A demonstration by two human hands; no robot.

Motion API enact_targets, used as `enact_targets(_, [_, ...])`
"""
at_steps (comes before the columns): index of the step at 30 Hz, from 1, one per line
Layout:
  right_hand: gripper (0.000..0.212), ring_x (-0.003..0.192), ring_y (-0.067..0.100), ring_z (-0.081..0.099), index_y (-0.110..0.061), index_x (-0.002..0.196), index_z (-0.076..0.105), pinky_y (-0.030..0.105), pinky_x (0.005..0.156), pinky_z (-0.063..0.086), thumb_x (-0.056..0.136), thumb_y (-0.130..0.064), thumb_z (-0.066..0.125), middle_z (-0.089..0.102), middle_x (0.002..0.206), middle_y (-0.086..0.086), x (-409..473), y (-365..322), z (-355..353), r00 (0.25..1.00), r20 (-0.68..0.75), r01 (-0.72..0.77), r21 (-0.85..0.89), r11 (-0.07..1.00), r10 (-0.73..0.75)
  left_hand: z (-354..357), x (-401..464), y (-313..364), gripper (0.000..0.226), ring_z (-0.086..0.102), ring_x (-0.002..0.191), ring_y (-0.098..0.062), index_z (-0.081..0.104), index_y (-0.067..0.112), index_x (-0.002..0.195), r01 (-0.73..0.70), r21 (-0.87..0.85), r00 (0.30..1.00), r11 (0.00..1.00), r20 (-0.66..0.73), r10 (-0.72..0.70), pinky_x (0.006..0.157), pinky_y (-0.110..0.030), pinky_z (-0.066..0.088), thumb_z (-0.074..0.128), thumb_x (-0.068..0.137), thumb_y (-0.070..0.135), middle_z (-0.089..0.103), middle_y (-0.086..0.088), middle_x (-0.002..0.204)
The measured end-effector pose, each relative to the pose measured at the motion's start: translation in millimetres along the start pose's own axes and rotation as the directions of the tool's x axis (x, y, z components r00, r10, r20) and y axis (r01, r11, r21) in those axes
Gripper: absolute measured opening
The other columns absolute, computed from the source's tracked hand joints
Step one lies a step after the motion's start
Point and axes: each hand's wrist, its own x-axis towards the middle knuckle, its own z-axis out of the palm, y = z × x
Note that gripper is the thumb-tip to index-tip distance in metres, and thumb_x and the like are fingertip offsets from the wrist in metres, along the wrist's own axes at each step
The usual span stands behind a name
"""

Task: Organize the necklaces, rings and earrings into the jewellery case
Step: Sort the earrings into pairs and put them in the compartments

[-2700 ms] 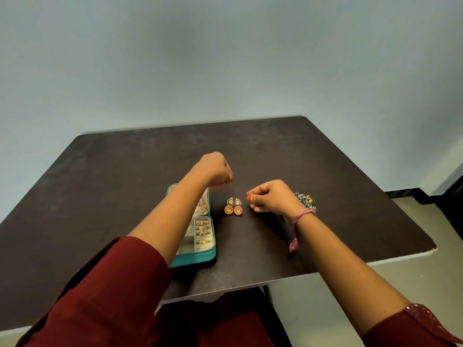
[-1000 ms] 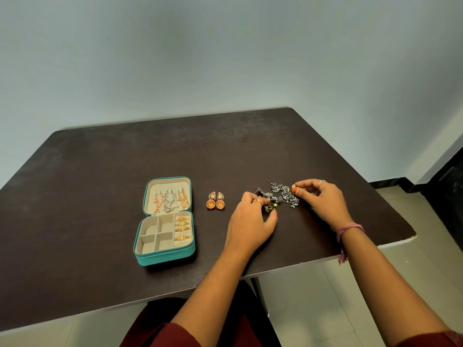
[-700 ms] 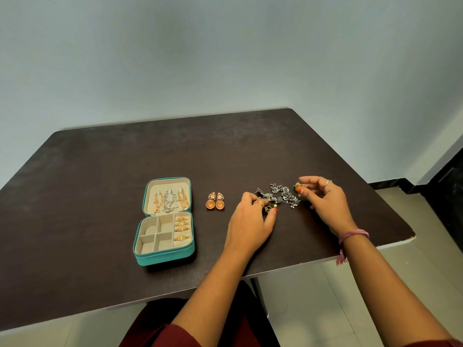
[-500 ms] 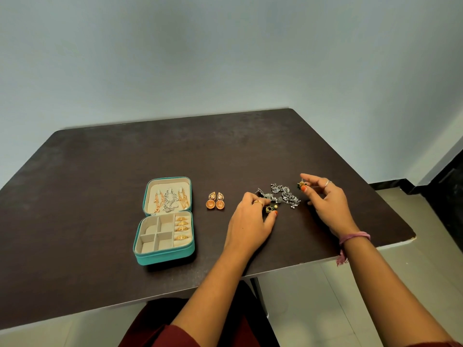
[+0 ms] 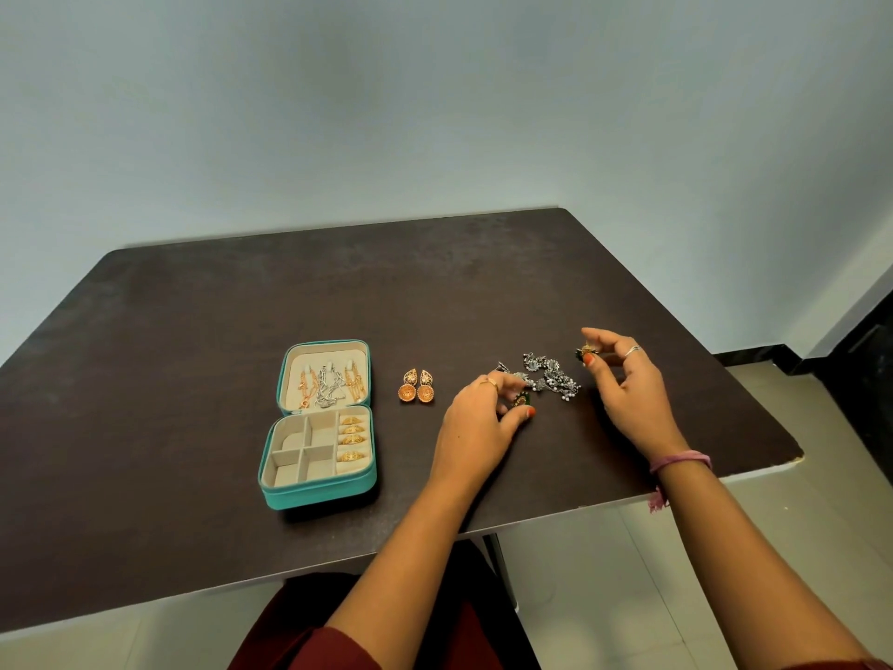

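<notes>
the open jewellery case lies on the dark tabletop, with necklaces in its lid and gold rings in the right-hand tray slots. orange earrings lie just beside it. left hand pinches a green earring. right hand pinches a second small green earring. silver earrings lie between the hands.
</notes>
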Motion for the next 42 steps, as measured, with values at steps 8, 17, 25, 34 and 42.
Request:
enact_targets(8, [0.028, 0.099, 0.010, 0.060, -0.020, 0.119, 0.062, 0.013, 0.083, 0.046, 0.094, -0.010, 0.056, 0.059, 0.107, 0.000, -4.3, -1.4, 0.6, 0.997, -0.023, 0.070, 0.059, 0.996, -0.068, -5.3, -0.9, 0.1, 0.020, 0.056, 0.075, 0.006, 0.070, 0.016, 0.100, -0.031, -0.179, 0.999, 0.983, -0.049, 0.022, 0.072, -0.004, 0.043, 0.075, 0.080, 0.014, 0.058, 0.010, 0.090])
enact_targets(17, [0.026, 0.087, 0.018, 0.064, -0.022, 0.104, 0.067, 0.019, 0.077, 0.050, 0.090, -0.002, 0.058, 0.063, 0.099, 0.006, -28.3, -13.5, 7.0, 0.999, -0.029, 0.044, 0.300, 0.953, -0.037, -8.7, -0.5, 2.0, 0.029, 0.057, 0.068, 0.005, 0.070, 0.025, 0.091, 0.009, -0.393, 0.997, 0.920, -0.070, -0.040, 0.069, -0.009, 0.046, 0.084, 0.068, 0.012, 0.064, 0.012, 0.078])
enact_targets(25, [0.027, 0.091, 0.008, 0.066, -0.030, 0.106, 0.069, 0.019, 0.080, 0.052, 0.086, -0.012, 0.067, 0.071, 0.101, -0.008, -40.1, -20.9, 6.8, 0.973, 0.228, -0.023, 0.279, 0.960, -0.043, -11.3, -3.2, 1.3, 0.035, 0.062, 0.076, -0.008, 0.069, 0.014, 0.095, 0.021, -0.554, 0.999, 0.832, 0.040, 0.002, 0.076, -0.019, 0.052, 0.082, 0.066, -0.002, 0.069, -0.005, 0.083])
enact_targets(34, [0.025, 0.104, 0.000, 0.063, -0.031, 0.108, 0.069, 0.013, 0.088, 0.047, 0.087, -0.017, 0.064, 0.071, 0.105, -0.018, -39.2, -23.9, 1.3, 0.925, 0.372, -0.012, 0.240, 0.971, -0.081, -11.6, -2.9, -1.1, 0.037, 0.068, 0.082, -0.006, 0.071, 0.019, 0.096, 0.014, -0.534, 0.999, 0.845, 0.046, 0.012, 0.081, -0.020, 0.053, 0.079, 0.068, -0.004, 0.073, 0.004, 0.088])
enact_targets(42, [0.017, 0.078, 0.005, 0.069, -0.019, 0.098, 0.073, 0.014, 0.070, 0.051, 0.084, -0.010, 0.068, 0.074, 0.087, -0.007, -42.2, -26.3, 3.4, 0.957, 0.288, -0.055, 0.318, 0.947, -0.041, -8.9, -4.5, -3.5, 0.042, 0.066, 0.096, 0.001, 0.064, 0.010, 0.119, -0.042, -0.450, 0.997, 0.892, 0.045, 0.070, 0.091, -0.018, 0.049, 0.071, 0.080, -0.003, 0.070, 0.002, 0.105])
